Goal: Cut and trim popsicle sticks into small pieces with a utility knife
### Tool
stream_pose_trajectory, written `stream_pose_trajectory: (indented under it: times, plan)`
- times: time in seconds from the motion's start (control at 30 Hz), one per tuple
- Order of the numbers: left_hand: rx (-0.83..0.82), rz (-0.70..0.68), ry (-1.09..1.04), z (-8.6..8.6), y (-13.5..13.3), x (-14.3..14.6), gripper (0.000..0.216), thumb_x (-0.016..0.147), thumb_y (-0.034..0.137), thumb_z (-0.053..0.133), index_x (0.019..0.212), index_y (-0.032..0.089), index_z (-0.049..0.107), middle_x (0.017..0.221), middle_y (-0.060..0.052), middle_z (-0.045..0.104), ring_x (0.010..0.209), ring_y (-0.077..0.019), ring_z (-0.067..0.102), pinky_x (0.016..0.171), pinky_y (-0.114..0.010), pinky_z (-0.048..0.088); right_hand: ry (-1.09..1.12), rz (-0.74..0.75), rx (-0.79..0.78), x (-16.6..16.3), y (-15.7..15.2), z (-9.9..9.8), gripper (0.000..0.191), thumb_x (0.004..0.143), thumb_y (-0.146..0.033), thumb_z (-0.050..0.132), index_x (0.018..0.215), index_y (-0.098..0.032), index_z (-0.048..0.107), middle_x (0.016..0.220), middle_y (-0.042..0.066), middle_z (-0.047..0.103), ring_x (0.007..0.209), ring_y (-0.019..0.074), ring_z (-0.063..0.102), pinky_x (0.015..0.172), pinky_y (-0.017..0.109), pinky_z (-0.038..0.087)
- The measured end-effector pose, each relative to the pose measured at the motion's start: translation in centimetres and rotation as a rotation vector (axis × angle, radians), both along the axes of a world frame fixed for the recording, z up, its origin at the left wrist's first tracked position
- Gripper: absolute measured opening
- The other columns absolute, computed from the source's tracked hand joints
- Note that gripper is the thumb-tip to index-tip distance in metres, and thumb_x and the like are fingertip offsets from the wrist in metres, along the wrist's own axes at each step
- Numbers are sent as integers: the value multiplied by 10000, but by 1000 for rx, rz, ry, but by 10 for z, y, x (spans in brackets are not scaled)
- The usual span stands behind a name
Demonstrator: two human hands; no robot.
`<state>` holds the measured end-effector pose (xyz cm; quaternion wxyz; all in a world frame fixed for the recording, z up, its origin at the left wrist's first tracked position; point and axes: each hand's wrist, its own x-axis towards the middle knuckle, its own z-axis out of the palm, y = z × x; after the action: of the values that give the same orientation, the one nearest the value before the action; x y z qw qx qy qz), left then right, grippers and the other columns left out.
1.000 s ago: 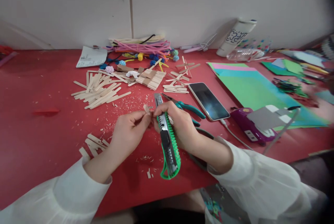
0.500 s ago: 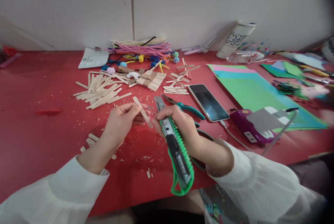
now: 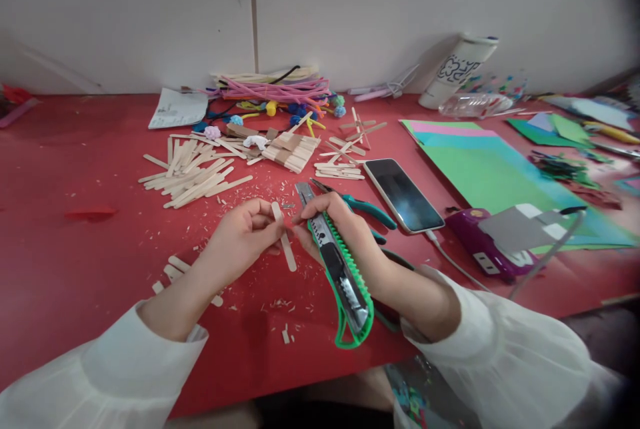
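Observation:
Between thumb and fingers, my left hand pinches a wooden craft stick, tilted with its lower end toward me. My right hand is wrapped round a green utility knife, its metal blade end pointing away from me. The right fingertips are close beside the stick; whether they touch it I cannot tell. Wood shavings lie scattered on the red table below. Short cut stick pieces lie by my left forearm. Just beyond my right hand are teal-handled pliers, partly hidden by it.
Loose craft sticks and a taped stick bundle lie ahead, before pink pipe cleaners. To the right are a phone on a cable, a purple device, coloured paper and a leaning white tumbler.
My left hand has moved slightly right, bringing the craft stick closer to my right hand and turning it steeper. The utility knife's rear end has shifted a little up and right.

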<state>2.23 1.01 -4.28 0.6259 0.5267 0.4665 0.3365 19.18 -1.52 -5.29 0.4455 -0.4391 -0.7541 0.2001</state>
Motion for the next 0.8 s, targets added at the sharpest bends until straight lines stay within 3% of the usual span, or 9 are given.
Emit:
stream_pose_trajectory:
  times: [0.2,0.4,0.63,0.8]
  plan:
    - [61,-9,-57,-3,0,1,256,682,283,691,808,184,491,705,20,640,640,-144,653,631,-281,519,-30,50,-37,0,1,2,166,802,-218,572,881,-218,426,678,-56,496,485,66,431,490,198,371]
    - [149,9,-61,-4,0,0,219,695,231,657,804,189,472,705,43,603,648,-123,626,636,-263,505,9,110,-188,-3,0,-1,140,804,-212,539,889,-218,427,631,-64,486,492,85,468,492,210,379]
    - [330,38,188,2,-3,0,111,741,267,595,728,186,519,695,-11,646,685,-165,625,649,-285,477,149,204,-316,-1,2,-15,83,830,-210,478,901,-236,444,638,-57,540,499,93,483,465,204,375]
    - [324,47,311,6,-3,-1,192,747,350,587,683,172,613,673,-27,673,616,-167,601,569,-267,451,98,179,-288,0,2,-10,138,806,-163,499,906,-233,434,634,-68,520,505,84,475,479,200,377]
